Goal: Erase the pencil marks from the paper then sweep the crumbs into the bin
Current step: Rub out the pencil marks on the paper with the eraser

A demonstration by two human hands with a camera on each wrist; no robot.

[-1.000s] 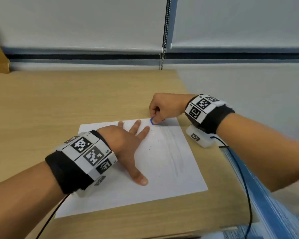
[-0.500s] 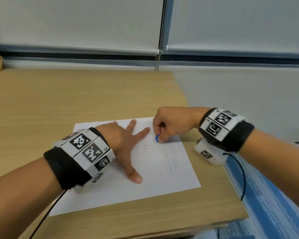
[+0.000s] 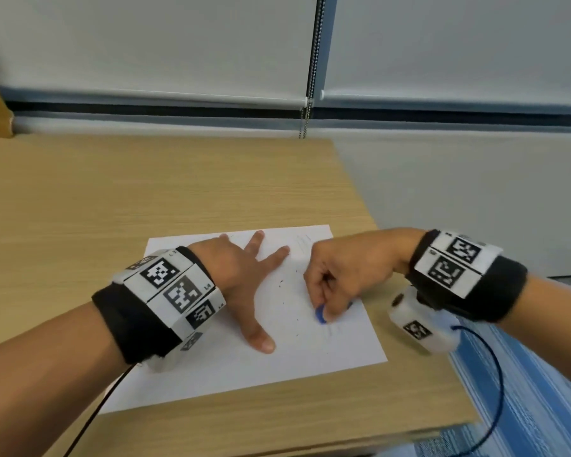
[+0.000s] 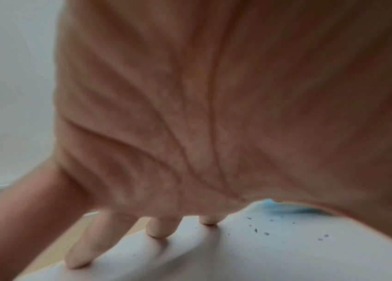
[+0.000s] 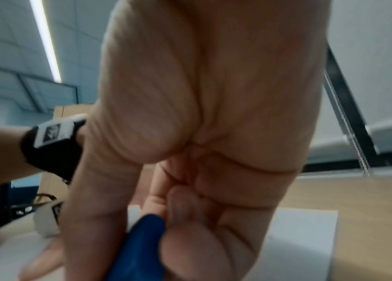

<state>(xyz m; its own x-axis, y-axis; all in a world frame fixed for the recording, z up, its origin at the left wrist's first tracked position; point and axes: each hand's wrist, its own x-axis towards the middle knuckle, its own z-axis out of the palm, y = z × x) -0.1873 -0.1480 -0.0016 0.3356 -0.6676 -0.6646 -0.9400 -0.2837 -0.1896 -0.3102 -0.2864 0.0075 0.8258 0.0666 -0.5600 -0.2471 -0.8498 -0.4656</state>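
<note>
Pale roller blinds hang behind a light wood-grain worktop, with a bead chain between them. On the worktop's near right part lies a white sheet of paper, flat and smooth, its long axis running away from the person and skewed a little to the left. Faint grey pencil marks show near its far edge, and small dark crumbs are scattered over its middle. The left hand lies flat on the paper, fingers straight and spread, pressing it down. The right hand is curled, pinching a small blue eraser between thumb and fingertips; the eraser's rounded tip points down onto the paper's right half. Both wrists wear black bands with black-and-white square markers. Blue striped floor shows beyond the worktop's right edge.
</note>
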